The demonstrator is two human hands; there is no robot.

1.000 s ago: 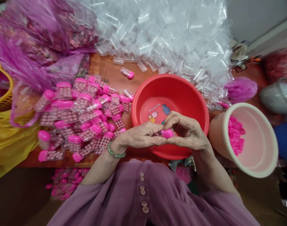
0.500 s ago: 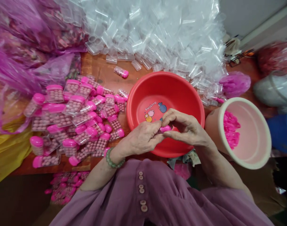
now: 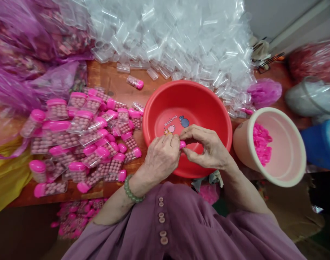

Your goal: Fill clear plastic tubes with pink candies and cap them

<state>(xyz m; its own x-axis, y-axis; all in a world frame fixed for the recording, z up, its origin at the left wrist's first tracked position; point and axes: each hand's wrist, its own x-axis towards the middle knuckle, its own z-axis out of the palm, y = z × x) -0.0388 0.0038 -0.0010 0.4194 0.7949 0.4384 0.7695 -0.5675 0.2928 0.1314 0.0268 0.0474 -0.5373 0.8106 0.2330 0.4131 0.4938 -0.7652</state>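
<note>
Over the near part of a red basin point(image 3: 185, 85), my left hand point(image 3: 162, 155) is closed round a small container, most of it hidden in the fingers. Its bright pink cap point(image 3: 182, 144) shows between my two hands. My right hand point(image 3: 206, 146) has its thumb and fingers curved apart beside the cap; the index fingertip is close to it or touching it. To the left lies a heap of clear containers point(image 3: 80, 122) with pink caps and pink beads inside. One more capped container point(image 3: 135, 82) lies alone behind the heap.
Clear tubes point(image 3: 165, 36) form a large pile at the back. A cream bucket point(image 3: 286, 144) with pink caps point(image 3: 262, 144) stands right of the basin, with a blue bucket point(image 3: 320, 144) beyond. Purple bags point(image 3: 18, 54) and a yellow bag point(image 3: 10, 173) are at the left.
My left hand has turned over the container, its back now facing up. My right thumb has moved away from the cap. The view has shifted slightly.
</note>
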